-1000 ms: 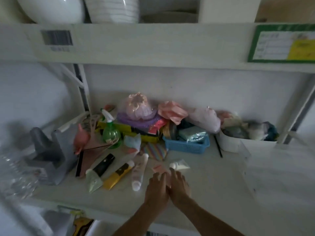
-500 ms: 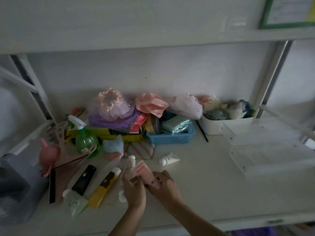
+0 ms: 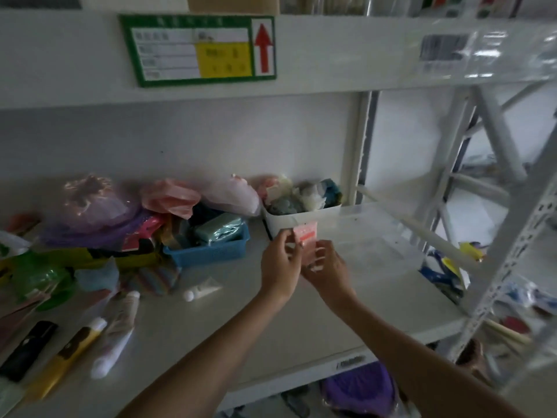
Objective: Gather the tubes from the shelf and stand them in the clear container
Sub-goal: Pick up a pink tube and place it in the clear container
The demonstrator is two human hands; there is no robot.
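Observation:
A pink tube is upright between my two hands, its flat crimped end up. My left hand pinches its left edge and my right hand grips its lower part. Both hold it at the left wall of the clear container, which stands on the white shelf right of centre. Still lying on the shelf: a small white tube, a long white-pink tube, a yellow tube and a black tube at the lower left.
A blue basket and a white bin of soft items stand at the back. A green spray bottle and bagged clutter fill the left. A metal shelf upright rises at the right. The upper shelf carries a green label.
Both hands have lifted the pink tube off the shelf and carried it right, up to the clear container. My view has swung to the right.

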